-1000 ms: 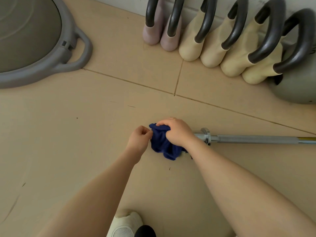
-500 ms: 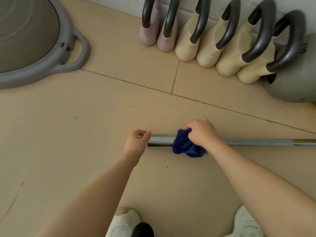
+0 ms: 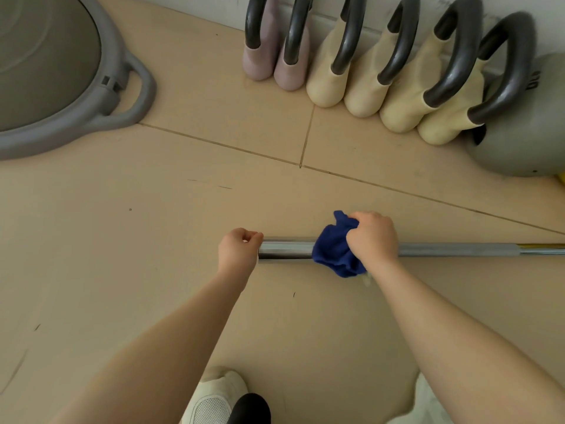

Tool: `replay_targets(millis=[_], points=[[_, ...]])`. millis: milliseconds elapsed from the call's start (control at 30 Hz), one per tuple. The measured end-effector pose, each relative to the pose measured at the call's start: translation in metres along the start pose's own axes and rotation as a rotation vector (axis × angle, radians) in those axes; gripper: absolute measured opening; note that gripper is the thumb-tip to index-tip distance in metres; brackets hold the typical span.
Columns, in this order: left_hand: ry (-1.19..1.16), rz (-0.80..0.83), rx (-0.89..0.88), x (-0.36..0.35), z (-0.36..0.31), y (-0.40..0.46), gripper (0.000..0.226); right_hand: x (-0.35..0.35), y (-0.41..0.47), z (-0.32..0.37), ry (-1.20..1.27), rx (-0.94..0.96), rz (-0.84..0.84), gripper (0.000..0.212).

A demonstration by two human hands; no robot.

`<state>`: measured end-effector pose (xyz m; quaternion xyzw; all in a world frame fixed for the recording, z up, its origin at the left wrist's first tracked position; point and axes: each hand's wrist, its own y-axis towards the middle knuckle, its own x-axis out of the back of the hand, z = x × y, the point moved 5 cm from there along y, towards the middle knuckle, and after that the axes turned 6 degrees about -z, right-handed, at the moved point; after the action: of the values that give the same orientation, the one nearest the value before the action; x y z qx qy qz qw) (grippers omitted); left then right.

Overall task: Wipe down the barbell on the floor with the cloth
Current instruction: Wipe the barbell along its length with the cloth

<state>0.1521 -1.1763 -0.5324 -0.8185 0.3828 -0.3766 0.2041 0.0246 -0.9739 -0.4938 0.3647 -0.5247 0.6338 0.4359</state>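
The barbell is laid flat on the tan tiled floor, running from frame centre out toward 3 o'clock. Its thick chrome sleeve end is seen at centre, and a yellow band is visible near the right edge. A blue cloth is bunched over the bar, at the point where sleeve and shaft meet. The cloth is gripped by the right hand, fingers curled tight round it from above; the cloth is pressed onto the bar, with folds hanging down toward 6 o'clock and sticking up at 12. The left hand is placed at the bar's sleeve end, at 9 o'clock of the cloth, fingers curled into a loose fist. Its grip is closed, touching the bar tip; whether the tip is actually clasped cannot be told.

At 12 to 2 o'clock, a row of kettlebells is lined against the wall: two pinkish, four cream, all with dark handles. A larger grey kettlebell is set at 2 o'clock. A grey balance-trainer dome with a loop handle is seen at 10 o'clock. A white shoe is seen at 6 o'clock.
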Motion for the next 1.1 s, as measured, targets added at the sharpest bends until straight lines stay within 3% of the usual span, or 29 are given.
replay_targets(millis=[100, 233, 333, 400, 467, 533, 667, 800, 867, 933, 1000, 1100], points=[[0.032, -0.018, 0.038, -0.001, 0.002, 0.003, 0.023, -0.012, -0.021, 0.024, -0.186, 0.165, -0.014, 0.040], [-0.067, 0.022, 0.091, -0.004, 0.009, 0.006, 0.025, -0.038, -0.063, 0.047, -0.044, 0.293, 0.015, 0.061], [-0.171, 0.075, 0.135, -0.003, 0.012, 0.007, 0.017, -0.039, -0.056, 0.041, -0.066, 0.393, -0.020, 0.061], [-0.296, 0.105, 0.184, -0.002, 0.012, 0.005, 0.012, -0.031, -0.037, 0.030, -0.089, 0.275, -0.130, 0.051], [-0.466, 0.152, 0.240, -0.006, 0.011, 0.001, 0.027, -0.030, -0.024, 0.027, -0.086, 0.105, -0.131, 0.046], [-0.515, 0.219, 0.222, -0.011, 0.003, -0.003, 0.043, -0.031, -0.018, 0.036, -0.030, 0.059, -0.119, 0.044], [-0.368, 0.309, 0.133, -0.017, -0.002, 0.005, 0.053, -0.041, -0.044, 0.076, 0.119, 0.261, -0.067, 0.058], [-0.141, 0.328, 0.035, -0.015, -0.006, 0.018, 0.024, -0.050, -0.060, 0.090, 0.028, 0.621, -0.133, 0.074], [-0.159, 0.254, 0.050, -0.015, -0.009, 0.023, 0.031, -0.044, -0.042, 0.075, -0.059, 0.614, -0.203, 0.073], [-0.188, 0.170, 0.053, -0.016, -0.018, 0.025, 0.044, -0.033, -0.025, 0.057, -0.107, 0.392, -0.270, 0.071], [-0.178, 0.141, 0.011, -0.017, -0.026, 0.023, 0.042, -0.031, -0.022, 0.054, -0.136, 0.237, -0.322, 0.069], [-0.176, 0.165, -0.014, -0.017, -0.029, 0.020, 0.043, -0.046, -0.037, 0.069, -0.169, 0.393, -0.303, 0.067]])
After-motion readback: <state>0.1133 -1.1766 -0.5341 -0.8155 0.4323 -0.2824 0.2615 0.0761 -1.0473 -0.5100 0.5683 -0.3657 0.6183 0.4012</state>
